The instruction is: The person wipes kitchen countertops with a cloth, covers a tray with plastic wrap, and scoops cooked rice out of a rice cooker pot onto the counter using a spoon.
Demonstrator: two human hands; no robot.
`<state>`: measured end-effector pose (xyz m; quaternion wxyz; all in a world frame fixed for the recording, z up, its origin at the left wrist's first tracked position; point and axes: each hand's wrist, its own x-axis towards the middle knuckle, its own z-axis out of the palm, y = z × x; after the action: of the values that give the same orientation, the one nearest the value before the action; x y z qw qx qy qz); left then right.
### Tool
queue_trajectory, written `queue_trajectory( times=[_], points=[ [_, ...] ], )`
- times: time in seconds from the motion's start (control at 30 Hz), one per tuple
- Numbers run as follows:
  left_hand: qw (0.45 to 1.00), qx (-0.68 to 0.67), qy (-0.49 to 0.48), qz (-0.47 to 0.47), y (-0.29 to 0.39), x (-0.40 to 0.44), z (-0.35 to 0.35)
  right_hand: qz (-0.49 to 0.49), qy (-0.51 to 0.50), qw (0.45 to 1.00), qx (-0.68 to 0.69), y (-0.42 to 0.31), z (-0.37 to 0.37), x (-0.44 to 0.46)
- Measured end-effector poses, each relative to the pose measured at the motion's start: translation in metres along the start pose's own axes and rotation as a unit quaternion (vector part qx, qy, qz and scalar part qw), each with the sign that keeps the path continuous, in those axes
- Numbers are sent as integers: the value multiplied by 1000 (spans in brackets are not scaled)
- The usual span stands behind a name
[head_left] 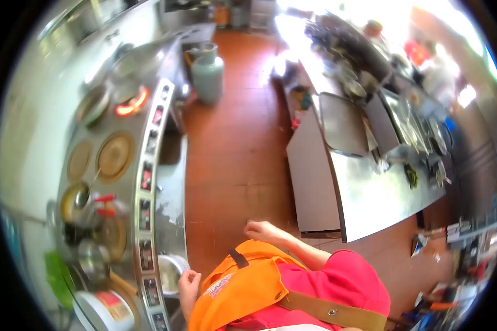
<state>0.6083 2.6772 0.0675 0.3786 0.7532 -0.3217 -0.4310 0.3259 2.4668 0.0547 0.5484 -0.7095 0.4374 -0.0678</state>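
My left hand (189,285) hangs low beside the stove front, its fingers curled in with nothing showing in them. It is nearest to a white bucket (174,274) with pale contents. My right hand (264,231) is held in front of my orange apron (243,281), over the floor. Its fingers are folded closed, and I see no object in them, though the picture is soft there. Neither hand touches the stove (146,215) or the steel table (381,190).
On the stove stand a pan with red handles (83,205), a steel pot (94,259) and a white tub (105,309). One burner (131,103) glows red. A grey-green gas cylinder (207,77) stands ahead on the tiled floor. A tray (343,124) lies on the right-hand table.
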Motion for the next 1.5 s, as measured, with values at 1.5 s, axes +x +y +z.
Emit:
queue_trajectory(
  times=[1.5],
  points=[
    [748, 267, -501, 345, 392, 482, 350, -77, 708, 342, 613, 277, -405, 21]
  ],
)
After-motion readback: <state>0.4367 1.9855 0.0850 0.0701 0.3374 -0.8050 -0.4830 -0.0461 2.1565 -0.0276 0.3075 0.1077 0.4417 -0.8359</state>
